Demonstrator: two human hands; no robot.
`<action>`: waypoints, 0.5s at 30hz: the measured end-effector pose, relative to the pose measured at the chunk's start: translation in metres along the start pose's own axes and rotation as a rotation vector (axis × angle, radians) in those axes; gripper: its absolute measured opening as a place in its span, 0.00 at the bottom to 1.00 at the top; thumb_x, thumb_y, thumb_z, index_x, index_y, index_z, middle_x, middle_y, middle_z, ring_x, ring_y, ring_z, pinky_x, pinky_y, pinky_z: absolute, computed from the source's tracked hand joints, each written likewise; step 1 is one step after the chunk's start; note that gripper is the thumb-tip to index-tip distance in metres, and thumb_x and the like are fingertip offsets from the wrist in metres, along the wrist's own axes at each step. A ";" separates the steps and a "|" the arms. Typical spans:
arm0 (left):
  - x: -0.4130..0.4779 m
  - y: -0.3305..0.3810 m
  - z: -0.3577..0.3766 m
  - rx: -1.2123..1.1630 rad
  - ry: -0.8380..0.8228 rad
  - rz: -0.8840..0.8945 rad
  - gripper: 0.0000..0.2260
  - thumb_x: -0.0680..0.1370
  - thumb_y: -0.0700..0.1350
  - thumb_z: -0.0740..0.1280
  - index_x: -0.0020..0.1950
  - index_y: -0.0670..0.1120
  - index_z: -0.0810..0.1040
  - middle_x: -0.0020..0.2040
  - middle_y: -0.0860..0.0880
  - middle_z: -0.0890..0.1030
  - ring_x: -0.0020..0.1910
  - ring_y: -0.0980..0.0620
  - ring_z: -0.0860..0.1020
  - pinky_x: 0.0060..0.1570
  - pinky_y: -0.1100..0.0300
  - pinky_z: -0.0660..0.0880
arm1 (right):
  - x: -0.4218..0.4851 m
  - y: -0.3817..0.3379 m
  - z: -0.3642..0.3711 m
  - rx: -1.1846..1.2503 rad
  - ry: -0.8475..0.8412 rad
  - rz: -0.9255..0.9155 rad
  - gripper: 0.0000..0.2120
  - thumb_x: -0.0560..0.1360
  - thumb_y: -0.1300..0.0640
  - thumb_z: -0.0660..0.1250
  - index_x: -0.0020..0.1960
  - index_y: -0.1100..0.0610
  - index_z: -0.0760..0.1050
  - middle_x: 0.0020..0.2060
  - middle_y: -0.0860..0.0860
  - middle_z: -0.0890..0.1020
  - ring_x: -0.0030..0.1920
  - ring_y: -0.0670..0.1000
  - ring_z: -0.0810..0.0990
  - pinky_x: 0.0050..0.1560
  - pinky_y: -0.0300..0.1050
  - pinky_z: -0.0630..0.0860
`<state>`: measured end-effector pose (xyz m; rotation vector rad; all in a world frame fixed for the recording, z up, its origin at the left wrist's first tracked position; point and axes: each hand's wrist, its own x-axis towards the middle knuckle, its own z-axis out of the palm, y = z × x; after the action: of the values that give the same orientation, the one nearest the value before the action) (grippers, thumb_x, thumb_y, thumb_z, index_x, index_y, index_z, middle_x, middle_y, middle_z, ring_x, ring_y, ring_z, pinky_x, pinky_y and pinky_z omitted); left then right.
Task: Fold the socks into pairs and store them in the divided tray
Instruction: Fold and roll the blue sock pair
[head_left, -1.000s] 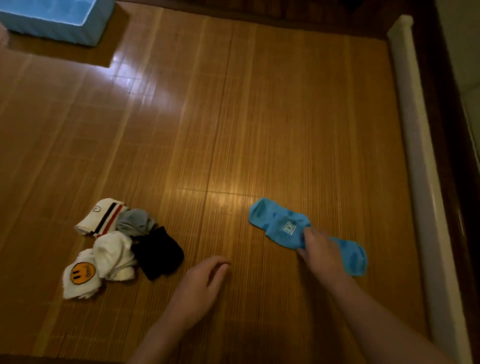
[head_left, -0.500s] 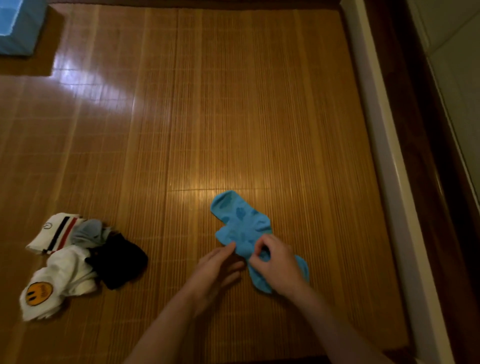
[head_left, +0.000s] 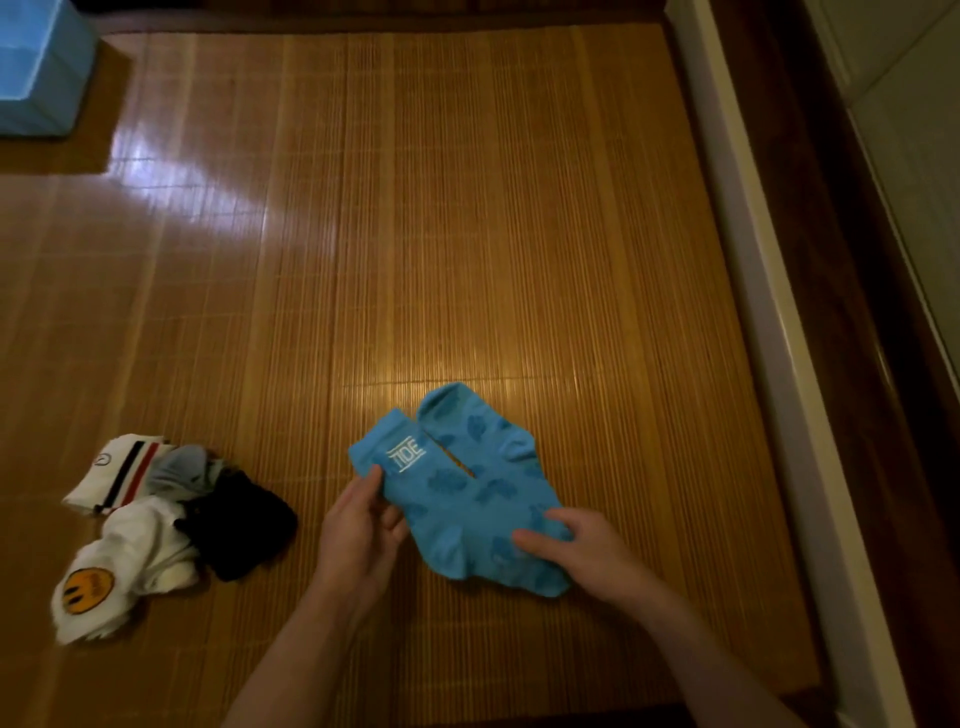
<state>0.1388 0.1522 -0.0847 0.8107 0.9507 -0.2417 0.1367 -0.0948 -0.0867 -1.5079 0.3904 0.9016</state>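
Two bright blue socks (head_left: 462, 493) lie overlapped on the bamboo mat, their cuffs pointing away from me; the left one shows a white printed logo. My left hand (head_left: 358, 530) pinches the cuff edge of that logo sock between thumb and fingers. My right hand (head_left: 576, 545) rests flat on the toe end of the blue socks, pressing them down. A loose pile of socks (head_left: 156, 519) sits to the left: a white one with red and black stripes, a grey one, a black one, and a white one with an orange smiley. The blue tray (head_left: 36, 73) stands at the far left corner.
The bamboo mat (head_left: 415, 234) covers the floor. A white raised ledge (head_left: 769, 338) runs along its right side, with dark wood beyond it.
The view has shifted. The blue socks were bunched under both hands; now they are spread side by side, the logo cuff turned up on the left, my left hand gripping it.
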 end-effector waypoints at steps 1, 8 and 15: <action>0.000 0.003 -0.006 -0.027 0.019 -0.003 0.13 0.85 0.46 0.61 0.64 0.41 0.78 0.54 0.42 0.87 0.51 0.47 0.87 0.47 0.50 0.83 | 0.001 0.000 -0.003 0.052 0.007 0.016 0.14 0.70 0.55 0.77 0.54 0.58 0.83 0.49 0.51 0.88 0.50 0.50 0.87 0.45 0.38 0.81; -0.003 -0.003 -0.047 -0.020 0.133 -0.086 0.11 0.85 0.45 0.61 0.63 0.44 0.78 0.56 0.43 0.86 0.54 0.45 0.85 0.50 0.49 0.80 | 0.027 0.012 0.007 -0.343 0.250 0.002 0.10 0.75 0.56 0.74 0.52 0.59 0.79 0.45 0.52 0.82 0.47 0.51 0.81 0.48 0.46 0.79; -0.006 -0.013 -0.084 0.187 0.244 -0.189 0.07 0.84 0.44 0.62 0.57 0.48 0.79 0.55 0.45 0.83 0.55 0.47 0.80 0.61 0.49 0.72 | 0.051 0.016 0.020 -0.705 0.713 0.084 0.23 0.75 0.49 0.73 0.65 0.56 0.71 0.60 0.55 0.75 0.61 0.58 0.75 0.59 0.55 0.75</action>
<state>0.0756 0.2020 -0.1140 0.9364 1.2500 -0.4066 0.1519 -0.0649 -0.1334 -2.4849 0.6946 0.5496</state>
